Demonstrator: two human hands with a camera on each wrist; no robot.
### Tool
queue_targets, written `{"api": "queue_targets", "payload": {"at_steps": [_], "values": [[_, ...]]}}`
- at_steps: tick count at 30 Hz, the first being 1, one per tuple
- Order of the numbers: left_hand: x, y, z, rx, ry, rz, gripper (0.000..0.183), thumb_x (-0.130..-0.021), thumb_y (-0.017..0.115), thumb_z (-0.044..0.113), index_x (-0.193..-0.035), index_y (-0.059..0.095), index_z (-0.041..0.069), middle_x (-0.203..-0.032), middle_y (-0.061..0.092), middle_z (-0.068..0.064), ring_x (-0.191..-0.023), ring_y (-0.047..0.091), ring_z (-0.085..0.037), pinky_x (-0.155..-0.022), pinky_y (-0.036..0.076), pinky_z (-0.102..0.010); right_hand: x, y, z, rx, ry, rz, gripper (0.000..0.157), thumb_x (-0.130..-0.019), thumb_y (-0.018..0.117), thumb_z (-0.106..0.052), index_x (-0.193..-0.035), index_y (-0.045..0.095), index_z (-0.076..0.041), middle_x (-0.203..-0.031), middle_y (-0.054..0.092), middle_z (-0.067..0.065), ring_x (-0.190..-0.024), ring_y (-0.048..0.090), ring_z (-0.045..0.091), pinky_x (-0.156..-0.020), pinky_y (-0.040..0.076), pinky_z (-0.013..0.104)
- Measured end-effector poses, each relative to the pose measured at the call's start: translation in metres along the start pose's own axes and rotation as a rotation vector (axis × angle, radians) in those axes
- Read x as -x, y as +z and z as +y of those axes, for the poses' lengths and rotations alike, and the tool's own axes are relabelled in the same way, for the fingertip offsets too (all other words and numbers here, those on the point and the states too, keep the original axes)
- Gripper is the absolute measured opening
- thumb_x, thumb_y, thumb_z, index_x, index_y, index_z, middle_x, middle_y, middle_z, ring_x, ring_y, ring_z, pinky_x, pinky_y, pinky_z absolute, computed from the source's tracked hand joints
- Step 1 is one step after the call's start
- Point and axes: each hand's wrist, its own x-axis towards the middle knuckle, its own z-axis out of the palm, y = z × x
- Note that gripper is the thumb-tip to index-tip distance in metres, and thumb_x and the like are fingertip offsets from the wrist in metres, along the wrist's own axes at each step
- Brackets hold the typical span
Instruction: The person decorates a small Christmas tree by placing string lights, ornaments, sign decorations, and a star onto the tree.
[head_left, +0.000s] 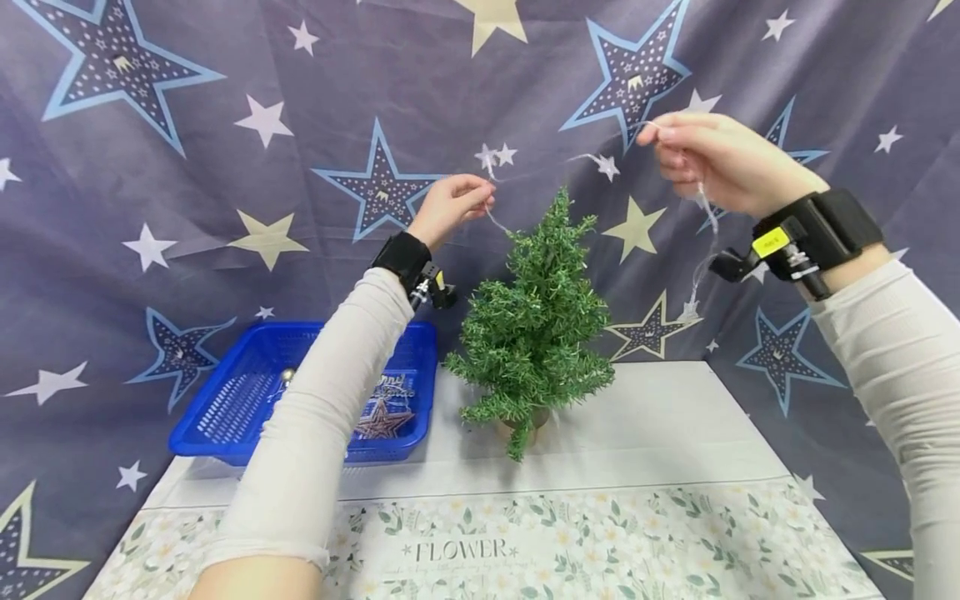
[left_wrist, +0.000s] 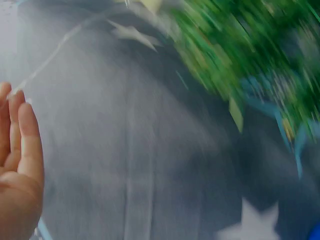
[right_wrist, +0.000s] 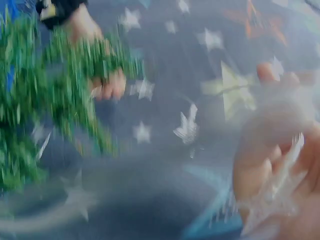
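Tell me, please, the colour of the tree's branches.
The branches are green, sharpest in the head view; both wrist views blur them.

A: Right side?

B: Right hand (right_wrist: 280,150), near and blurred, some fingers bent. A clear star piece (right_wrist: 272,204) overlaps its palm, whitish strip (right_wrist: 291,159) rising from it. Finer grip detail lost to blur.

A: Opposite?

B: Green tree (right_wrist: 50,85), smeared, along the left. Left hand (right_wrist: 111,86) partly behind its branches, fingertips showing; black wristband (right_wrist: 56,15) above.

A: Between the hands?

B: Second clear star (right_wrist: 189,127), lower than the left fingertips. Dark cloth (right_wrist: 162,65) behind: pale stars (right_wrist: 211,39), one yellow star (right_wrist: 232,92), an orange star (right_wrist: 256,22) up top, a blue-edged star (right_wrist: 222,207) below.
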Motion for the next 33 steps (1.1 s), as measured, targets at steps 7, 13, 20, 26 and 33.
{"api": "queue_targets", "payload": {"at_steps": [7, 13, 20, 26, 33], "values": [[0.023, -0.028, -0.015, -0.083, 0.044, -0.068, 0.015, -0.094, 0.061, 0.008, -0.107, 0.065, 0.003, -0.097, 0.069, 0.003, -0.093, 0.067, -0.014, -0.095, 0.055, -0.031, -0.020, 0.071, -0.025, 0.326, 0.058, 0.042, 0.020, -0.101, 0.051, -0.014, -0.111, 0.063, -0.002, -0.072, 0.054, -0.001, -0.058, 0.044, 0.009, -0.049, 0.039, 0.020], [0.053, -0.050, -0.035, -0.047, 0.052, -0.143, 0.014, -0.093, 0.060, 0.002, -0.100, 0.069, 0.010, -0.095, 0.070, 0.009, -0.092, 0.067, -0.006, -0.088, 0.054, -0.017, -0.010, 0.130, -0.017, 0.882, 0.142, 0.055, 0.019, -0.099, 0.054, -0.027, -0.105, 0.068, -0.016, -0.080, 0.059, 0.001, -0.058, 0.046, 0.012, -0.051, 0.044, 0.027], [0.088, -0.057, -0.065, -0.310, 0.132, -0.140, 0.011, -0.088, 0.070, 0.010, -0.098, 0.073, 0.007, -0.085, 0.071, 0.016, -0.077, 0.064, 0.001, -0.074, 0.052, -0.016, 0.010, 0.160, 0.021, 1.156, 0.056, -0.073, 0.015, -0.096, 0.058, -0.018, -0.096, 0.072, -0.023, -0.067, 0.061, -0.006, -0.054, 0.047, 0.006, -0.055, 0.044, 0.021], [0.111, -0.055, -0.093, -0.506, 0.284, -0.181, 0.009, -0.085, 0.075, 0.015, -0.094, 0.075, 0.016, -0.095, 0.073, 0.003, -0.088, 0.065, -0.003, -0.081, 0.050, -0.018, 0.038, 0.166, 0.047, 1.101, 0.096, -0.157, 0.016, -0.096, 0.059, -0.017, -0.093, 0.070, -0.028, -0.067, 0.060, -0.013, -0.056, 0.047, 0.001, -0.054, 0.043, 0.019], [0.129, -0.043, -0.100, -0.646, 0.467, -0.174, 0.010, -0.085, 0.076, 0.019, -0.093, 0.075, 0.024, -0.094, 0.073, 0.005, -0.086, 0.060, -0.003, -0.076, 0.046, -0.021, 0.072, 0.145, 0.066, 1.072, 0.157, -0.102, 0.014, -0.097, 0.059, -0.027, -0.089, 0.067, -0.034, -0.063, 0.050, -0.014, -0.054, 0.039, -0.001, -0.055, 0.037, 0.018]]}}
